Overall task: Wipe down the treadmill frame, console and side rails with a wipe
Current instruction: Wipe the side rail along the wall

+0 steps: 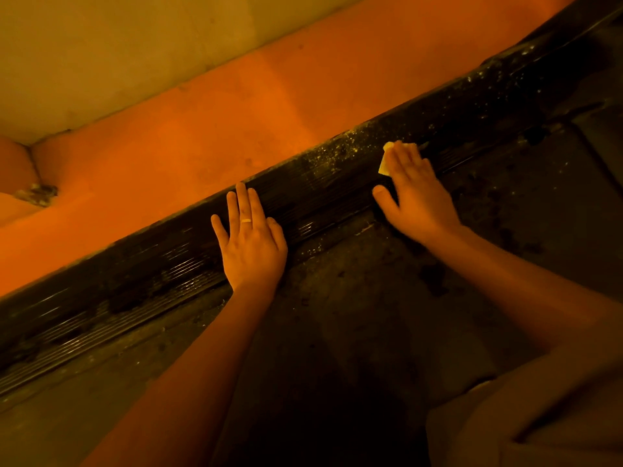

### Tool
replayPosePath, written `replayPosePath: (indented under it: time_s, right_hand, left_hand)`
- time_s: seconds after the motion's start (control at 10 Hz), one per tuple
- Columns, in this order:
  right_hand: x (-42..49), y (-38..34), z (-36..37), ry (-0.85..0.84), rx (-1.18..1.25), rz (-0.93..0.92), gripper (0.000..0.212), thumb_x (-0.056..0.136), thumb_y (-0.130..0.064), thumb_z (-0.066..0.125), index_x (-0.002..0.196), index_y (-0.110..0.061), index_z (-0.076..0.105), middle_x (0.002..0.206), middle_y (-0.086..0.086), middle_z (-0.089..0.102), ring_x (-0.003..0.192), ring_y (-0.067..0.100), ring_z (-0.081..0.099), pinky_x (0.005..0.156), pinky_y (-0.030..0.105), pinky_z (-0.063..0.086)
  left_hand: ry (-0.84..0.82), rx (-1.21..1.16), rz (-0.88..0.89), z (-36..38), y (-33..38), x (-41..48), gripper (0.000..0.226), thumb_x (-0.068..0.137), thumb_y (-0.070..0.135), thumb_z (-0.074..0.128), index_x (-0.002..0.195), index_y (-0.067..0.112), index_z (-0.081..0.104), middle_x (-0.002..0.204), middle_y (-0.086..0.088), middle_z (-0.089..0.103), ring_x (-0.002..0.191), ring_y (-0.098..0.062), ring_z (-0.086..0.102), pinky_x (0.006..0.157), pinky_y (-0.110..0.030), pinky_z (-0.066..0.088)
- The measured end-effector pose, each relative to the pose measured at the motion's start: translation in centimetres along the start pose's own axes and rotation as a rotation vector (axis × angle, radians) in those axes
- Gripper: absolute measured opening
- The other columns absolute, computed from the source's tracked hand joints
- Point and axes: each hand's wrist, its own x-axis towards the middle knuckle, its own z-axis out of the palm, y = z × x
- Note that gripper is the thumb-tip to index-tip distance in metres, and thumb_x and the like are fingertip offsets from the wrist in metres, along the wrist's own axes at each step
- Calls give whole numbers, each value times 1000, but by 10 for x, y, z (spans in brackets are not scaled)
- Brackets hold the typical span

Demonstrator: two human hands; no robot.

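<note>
A dark ribbed side rail [320,183] of the treadmill runs diagonally from lower left to upper right, dusty with pale specks further up. My right hand [413,193] lies flat with straight fingers on a pale wipe [384,165], pressing it onto the rail; only the wipe's left edge and top corner show past the fingers. My left hand [251,237], wearing a ring, rests flat on the rail lower down, fingers straight, holding nothing. The dark treadmill belt [371,315] lies below the rail, under both forearms.
An orange floor [209,129] runs along the far side of the rail and meets a pale wall [101,52] at the top left. A small heap of debris [37,193] sits in the floor corner at far left. Pale clothing [526,419] fills the lower right.
</note>
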Motion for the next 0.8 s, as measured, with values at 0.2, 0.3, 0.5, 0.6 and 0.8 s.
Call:
replayPosePath:
  time_s: [0.2,0.3,0.5,0.6,0.8]
  right_hand:
    - [-14,-39,19,-73,-67,-246,76,99,-58,16,160,-13,7,167,4,0,154,21,-6,124,39,0]
    - [-4,-17,13,-25,-49,-163,74,99,-55,20,160,-14,12,167,5,5,154,21,-1,124,41,4]
    - [15,27,-7,52,-5,-2,71,102,-49,27,159,-10,11,166,12,9,154,28,2,122,43,3]
    - [18,20,-3,59,29,47,69,105,-45,34,159,-8,10,166,12,6,154,28,-1,123,44,2]
    - [17,18,-3,56,52,55,70,104,-43,34,159,-8,8,167,12,4,153,27,-3,124,46,3]
  left_hand:
    - [-17,5,-9,-1,2,0,62,104,39,15,160,12,14,169,-4,2,155,-21,-2,125,-53,2]
    - [-25,16,-10,-1,1,0,63,104,39,14,160,12,13,169,-4,1,155,-21,-4,125,-53,1]
    - [-30,24,-4,-4,2,-2,63,104,39,15,160,12,13,168,-3,-1,154,-19,-7,125,-50,-3]
    - [-25,20,-4,-3,2,-1,62,104,39,16,160,11,13,167,-4,0,154,-19,-8,124,-49,-4]
    - [-18,26,2,-3,2,0,63,103,40,14,160,12,14,167,-4,0,154,-20,-7,124,-49,-5]
